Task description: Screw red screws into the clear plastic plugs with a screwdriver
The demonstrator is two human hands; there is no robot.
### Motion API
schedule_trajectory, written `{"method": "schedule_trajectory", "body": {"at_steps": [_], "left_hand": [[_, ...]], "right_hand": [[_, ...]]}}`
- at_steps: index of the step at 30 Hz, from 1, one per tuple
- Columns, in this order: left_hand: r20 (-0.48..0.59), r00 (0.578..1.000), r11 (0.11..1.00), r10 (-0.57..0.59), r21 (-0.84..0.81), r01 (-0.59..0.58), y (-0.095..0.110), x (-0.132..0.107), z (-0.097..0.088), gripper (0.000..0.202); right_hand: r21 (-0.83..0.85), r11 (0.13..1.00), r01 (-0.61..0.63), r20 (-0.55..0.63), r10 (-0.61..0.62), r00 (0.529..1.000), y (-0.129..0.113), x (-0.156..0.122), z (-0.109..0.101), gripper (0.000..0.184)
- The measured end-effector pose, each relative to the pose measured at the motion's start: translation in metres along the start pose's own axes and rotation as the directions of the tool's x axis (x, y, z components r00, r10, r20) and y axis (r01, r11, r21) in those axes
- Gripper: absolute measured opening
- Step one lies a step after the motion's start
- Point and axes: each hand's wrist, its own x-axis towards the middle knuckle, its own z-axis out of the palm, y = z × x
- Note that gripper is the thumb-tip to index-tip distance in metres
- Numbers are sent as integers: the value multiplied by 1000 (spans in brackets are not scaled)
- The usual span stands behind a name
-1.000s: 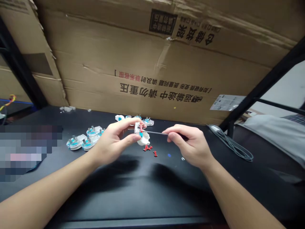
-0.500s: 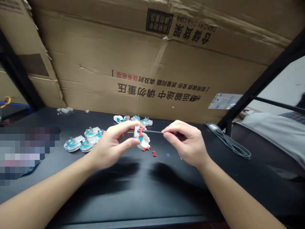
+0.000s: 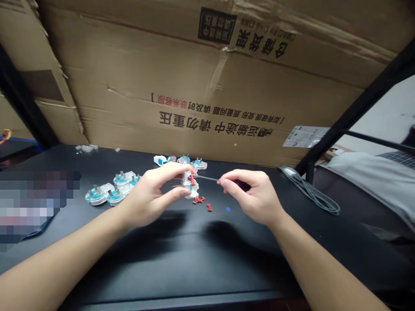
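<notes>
My left hand (image 3: 152, 194) pinches a small white plastic plug body (image 3: 188, 181) with a clear part, a red piece and a teal piece, between thumb and fingers. A curved white shell (image 3: 194, 194) sits below it, against the same part. My right hand (image 3: 253, 194) grips a thin screwdriver, its metal shaft (image 3: 207, 177) reaching left to the plug body, its dark handle mostly hidden in my fingers. Small red parts (image 3: 198, 200) lie on the table just below, with a lone one (image 3: 209, 207) and a blue bit (image 3: 228, 209) nearby.
Several assembled white-and-teal plugs (image 3: 112, 192) with metal pins lie left of my left hand, and more (image 3: 191, 162) stand behind it. The black table (image 3: 207, 268) holds a grey coiled cable (image 3: 308, 192). A cardboard box (image 3: 194, 86) stands behind, and a blurred patch (image 3: 32, 207) covers the left.
The screwdriver shaft no longer shows to the left of the plug body. Its tip now meets the body near the red piece. The view has tilted slightly, and my hands stay close together.
</notes>
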Motion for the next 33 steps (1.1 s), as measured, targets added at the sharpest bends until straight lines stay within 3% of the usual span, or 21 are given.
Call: {"method": "schedule_trajectory", "body": {"at_steps": [3, 4, 6, 8, 9, 12, 14, 16, 18, 19, 21, 23, 25, 28, 31, 33], "left_hand": [[98, 986, 969, 133, 195, -150, -3, 0, -5, 29], [120, 982, 961, 144, 219, -168, -3, 0, -6, 29], [127, 988, 969, 86, 218, -113, -1, 0, -5, 29], [96, 994, 991, -46, 131, 33, 3, 0, -1, 28], [88, 988, 991, -128, 52, 123, 5, 0, 1, 28], [143, 938, 906, -316, -248, 343, 7, 1, 9, 29], [186, 913, 838, -362, -365, 406, 5, 3, 12, 30], [177, 911, 832, -373, -371, 412, 2, 3, 13, 31], [125, 927, 873, -355, -310, 376, -2, 3, 11, 33], [100, 938, 898, -333, -271, 347, -4, 2, 9, 35], [63, 960, 944, -271, -179, 278, -7, 0, 7, 37], [43, 978, 974, -204, -91, 207, -10, -3, 5, 37], [25, 987, 986, -161, -49, 162, -10, -5, 4, 37], [38, 987, 984, -158, -75, 160, -6, -4, 3, 34], [83, 973, 963, -217, -147, 227, -1, -1, 5, 29], [92, 964, 941, -251, -211, 265, 1, 0, 6, 29]], "right_hand": [[22, 983, -181, 190, 173, 966, -1, 2, 0, 40], [24, 979, -203, 202, 194, 960, -1, 2, 1, 43], [-8, 989, -145, 107, 145, 984, -1, 1, 2, 43], [-135, 990, 28, -72, -38, 997, -1, -1, 2, 36], [-238, 962, 131, -140, -167, 976, -1, -3, 2, 33], [-550, 747, 373, -149, -527, 836, -2, -7, 0, 24], [-612, 668, 423, -122, -608, 784, -1, -7, 0, 13], [-502, 780, 373, -195, -523, 830, 1, -5, 1, 3], [-237, 944, 228, -287, -293, 912, 2, -2, 2, 3], [-82, 986, 143, -300, -161, 940, 3, -1, 2, 5], [169, 986, -8, -234, 48, 971, 3, 1, 2, 12], [273, 956, -109, -119, 146, 982, 2, 1, 1, 19], [258, 957, -133, -42, 149, 988, 2, 0, 0, 19], [179, 983, -41, -91, 58, 994, 3, -2, -2, 17], [49, 989, 138, -209, -125, 970, 7, -3, -6, 26], [-48, 954, 295, -234, -298, 926, 10, -4, -8, 31]]}}
